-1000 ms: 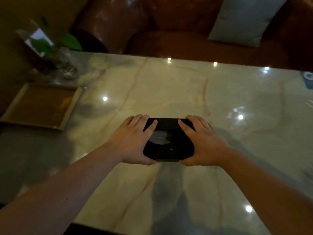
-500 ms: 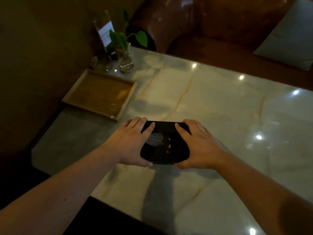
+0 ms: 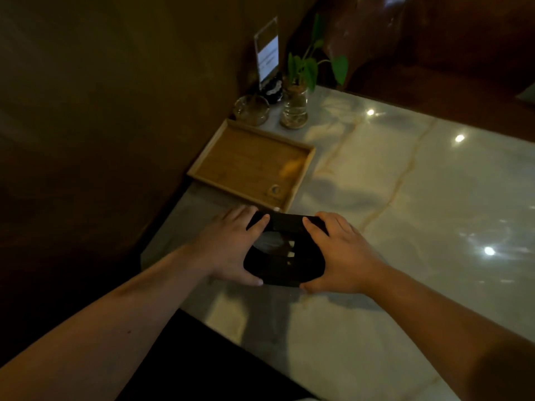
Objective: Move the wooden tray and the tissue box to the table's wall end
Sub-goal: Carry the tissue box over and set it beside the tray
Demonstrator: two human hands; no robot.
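A black tissue box (image 3: 285, 250) with an oval opening on top sits on the marble table (image 3: 405, 212). My left hand (image 3: 231, 244) grips its left side and my right hand (image 3: 341, 253) grips its right side. The box's far edge lies just short of the near corner of the wooden tray (image 3: 252, 162). The tray is shallow and light brown, and it rests against the dark wall at the table's left end. A small ring-shaped mark shows in its near right corner.
Beyond the tray stand a glass ashtray (image 3: 251, 110), a glass vase with a green plant (image 3: 295, 107) and an upright card sign (image 3: 267, 52). The brown wall (image 3: 115, 111) borders the table on the left. A brown leather sofa (image 3: 434, 39) lies behind.
Both hands have carried the tissue box leftward across the table toward the wall end, and it now lies close to the tray. The view has swung left with them.
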